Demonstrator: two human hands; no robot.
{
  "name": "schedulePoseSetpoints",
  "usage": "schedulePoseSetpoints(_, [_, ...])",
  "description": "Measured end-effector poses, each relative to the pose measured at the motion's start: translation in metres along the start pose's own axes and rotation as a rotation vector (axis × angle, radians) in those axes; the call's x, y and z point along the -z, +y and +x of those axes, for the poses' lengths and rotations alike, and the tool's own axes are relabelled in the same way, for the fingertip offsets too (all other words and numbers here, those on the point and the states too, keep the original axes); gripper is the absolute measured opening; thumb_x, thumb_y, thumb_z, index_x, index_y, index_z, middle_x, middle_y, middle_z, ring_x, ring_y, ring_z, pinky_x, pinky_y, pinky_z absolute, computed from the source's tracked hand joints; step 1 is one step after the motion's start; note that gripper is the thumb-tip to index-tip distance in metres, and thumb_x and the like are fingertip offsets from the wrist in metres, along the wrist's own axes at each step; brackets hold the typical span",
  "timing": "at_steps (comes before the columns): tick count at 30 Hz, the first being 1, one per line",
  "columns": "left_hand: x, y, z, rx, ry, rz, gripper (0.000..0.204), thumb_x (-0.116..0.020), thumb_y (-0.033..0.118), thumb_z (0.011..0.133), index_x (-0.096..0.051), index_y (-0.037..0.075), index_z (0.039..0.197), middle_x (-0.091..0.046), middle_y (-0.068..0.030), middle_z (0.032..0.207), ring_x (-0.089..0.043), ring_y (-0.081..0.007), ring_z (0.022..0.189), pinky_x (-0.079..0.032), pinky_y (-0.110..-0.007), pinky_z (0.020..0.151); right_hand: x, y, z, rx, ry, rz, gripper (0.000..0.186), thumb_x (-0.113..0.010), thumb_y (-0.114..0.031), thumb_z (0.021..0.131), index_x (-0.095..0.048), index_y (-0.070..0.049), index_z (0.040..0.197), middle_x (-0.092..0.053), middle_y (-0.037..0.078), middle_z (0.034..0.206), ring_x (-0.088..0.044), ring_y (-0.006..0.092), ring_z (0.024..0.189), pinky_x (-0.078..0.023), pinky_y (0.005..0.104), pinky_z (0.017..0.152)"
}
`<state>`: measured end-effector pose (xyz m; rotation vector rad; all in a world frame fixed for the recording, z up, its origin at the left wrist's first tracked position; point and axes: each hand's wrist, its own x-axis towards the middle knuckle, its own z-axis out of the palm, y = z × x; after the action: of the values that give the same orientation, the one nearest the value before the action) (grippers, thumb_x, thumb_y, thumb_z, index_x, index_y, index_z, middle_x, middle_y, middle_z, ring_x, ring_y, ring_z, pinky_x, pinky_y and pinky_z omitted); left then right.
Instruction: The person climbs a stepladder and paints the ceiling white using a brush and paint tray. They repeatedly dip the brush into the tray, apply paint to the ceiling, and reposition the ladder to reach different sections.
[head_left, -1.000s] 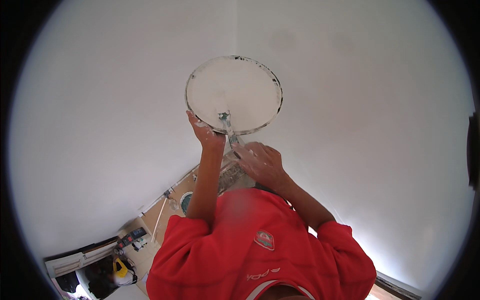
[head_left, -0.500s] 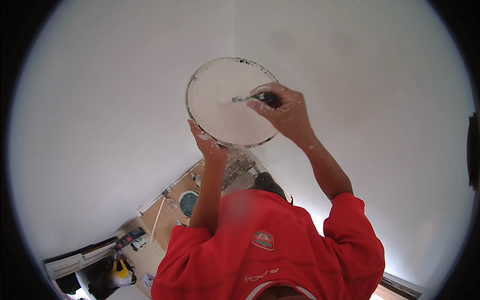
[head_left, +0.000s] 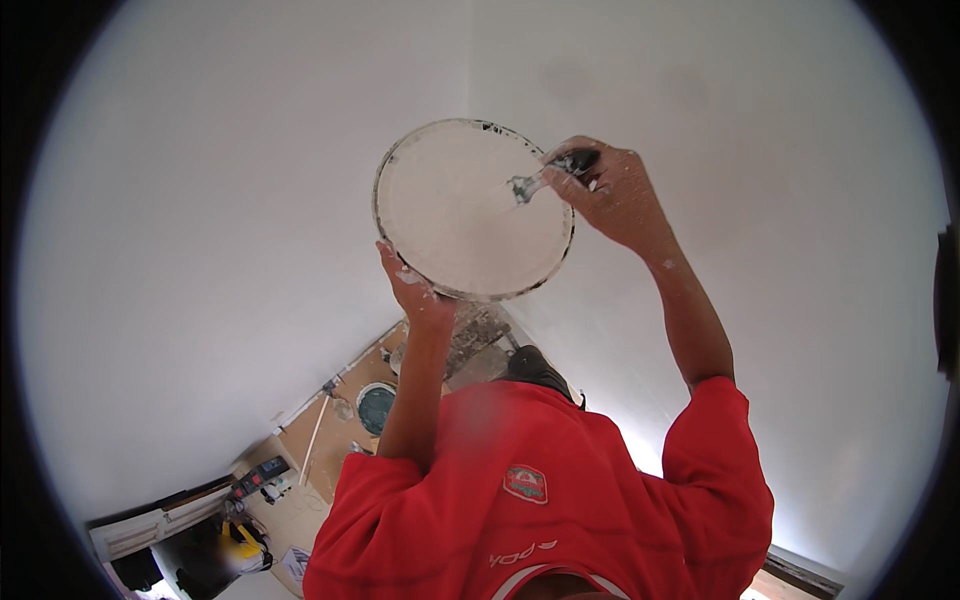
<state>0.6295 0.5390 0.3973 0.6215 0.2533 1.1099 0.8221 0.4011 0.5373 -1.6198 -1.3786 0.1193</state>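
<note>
A large round off-white disc (head_left: pixel 465 225) with a dark, chipped rim fills the upper middle of the head view. Its lower left edge rests in my left hand (head_left: pixel 408 283); the thumb lies along the rim, the other fingers are hidden beneath, and white smears mark the skin. My right hand (head_left: pixel 610 195), flecked with white, is closed around the black handle of a small putty knife (head_left: pixel 524 190). The knife's metal blade, smeared with pale material, is over the disc's right part; whether it touches the surface I cannot tell.
Two pale walls (head_left: pixel 240 200) meet in a corner beyond the disc. On the brown-covered floor (head_left: pixel 312 430) stand a bucket with dark green inside (head_left: pixel 376 408) and a thin white strip (head_left: pixel 316 440). Tools (head_left: pixel 262 478) and a yellow item (head_left: pixel 243 543) lie at the lower left.
My right hand has moved right and slightly up, carrying the putty knife from the disc's middle toward its right edge. My left hand and the disc have barely shifted.
</note>
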Motion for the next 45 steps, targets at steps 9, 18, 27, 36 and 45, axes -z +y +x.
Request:
schedulePoseSetpoints(9, [-0.006,-0.007,-0.003,0.0,0.046,0.025,0.06,-0.027,0.055,0.104,-0.039,0.014,0.147,-0.046,-0.0066,0.146,-0.045,-0.0267,0.133,-0.039,-0.046,0.111,0.013,0.01,0.0,0.098,-0.03,-0.09,0.016,-0.071,-0.019,0.088,-0.071,-0.006,0.096,-0.064,0.002,0.07,-0.052,0.0093,0.06,-0.045,0.0263,0.057])
schedulePoseSetpoints(18, [-0.015,-0.052,-0.037,-0.017,0.045,0.046,0.061,-0.03,0.055,0.103,-0.038,0.014,0.148,-0.044,-0.0073,0.148,-0.045,-0.0297,0.134,-0.039,-0.048,0.11,0.029,0.114,-0.096,-0.315,0.237,0.579,0.016,-0.066,-0.014,0.091,-0.069,0.002,0.091,-0.064,0.005,0.071,-0.057,0.0106,0.06,-0.046,0.0256,0.055])
schedulePoseSetpoints(27, [-0.022,-0.074,-0.056,-0.062,-0.002,0.1,0.063,-0.032,0.058,0.101,-0.038,0.016,0.148,-0.041,-0.007,0.15,-0.044,-0.0293,0.134,-0.041,-0.048,0.109,0.058,0.17,-0.158,0.052,0.158,-0.294,0.018,-0.07,-0.022,0.088,-0.068,-0.005,0.094,-0.061,0.003,0.066,-0.055,0.0139,0.058,-0.047,0.0309,0.058])
schedulePoseSetpoints(36, [-0.025,-0.071,-0.054,-0.062,0.029,0.121,0.062,-0.032,0.056,0.102,-0.037,0.015,0.148,-0.041,-0.0076,0.15,-0.044,-0.0296,0.134,-0.041,-0.048,0.109,0.066,0.175,-0.158,-0.261,-0.04,-0.078,0.028,-0.061,-0.031,0.096,-0.063,-0.005,0.085,-0.052,0.003,0.063,-0.045,0.0141,0.059,-0.04,0.0316,0.058])
schedulePoseSetpoints(45, [-0.033,-0.078,-0.05,-0.094,0.0,0.067,0.055,-0.034,0.05,0.104,-0.045,0.012,0.141,-0.05,-0.0082,0.142,-0.05,-0.0285,0.128,-0.044,-0.046,0.107,0.054,0.205,-0.151,-0.291,-0.138,0.372,0.039,-0.049,-0.034,0.1,-0.065,-0.004,0.081,-0.048,-0.003,0.063,-0.042,0.009,0.059,-0.037,0.0273,0.056])
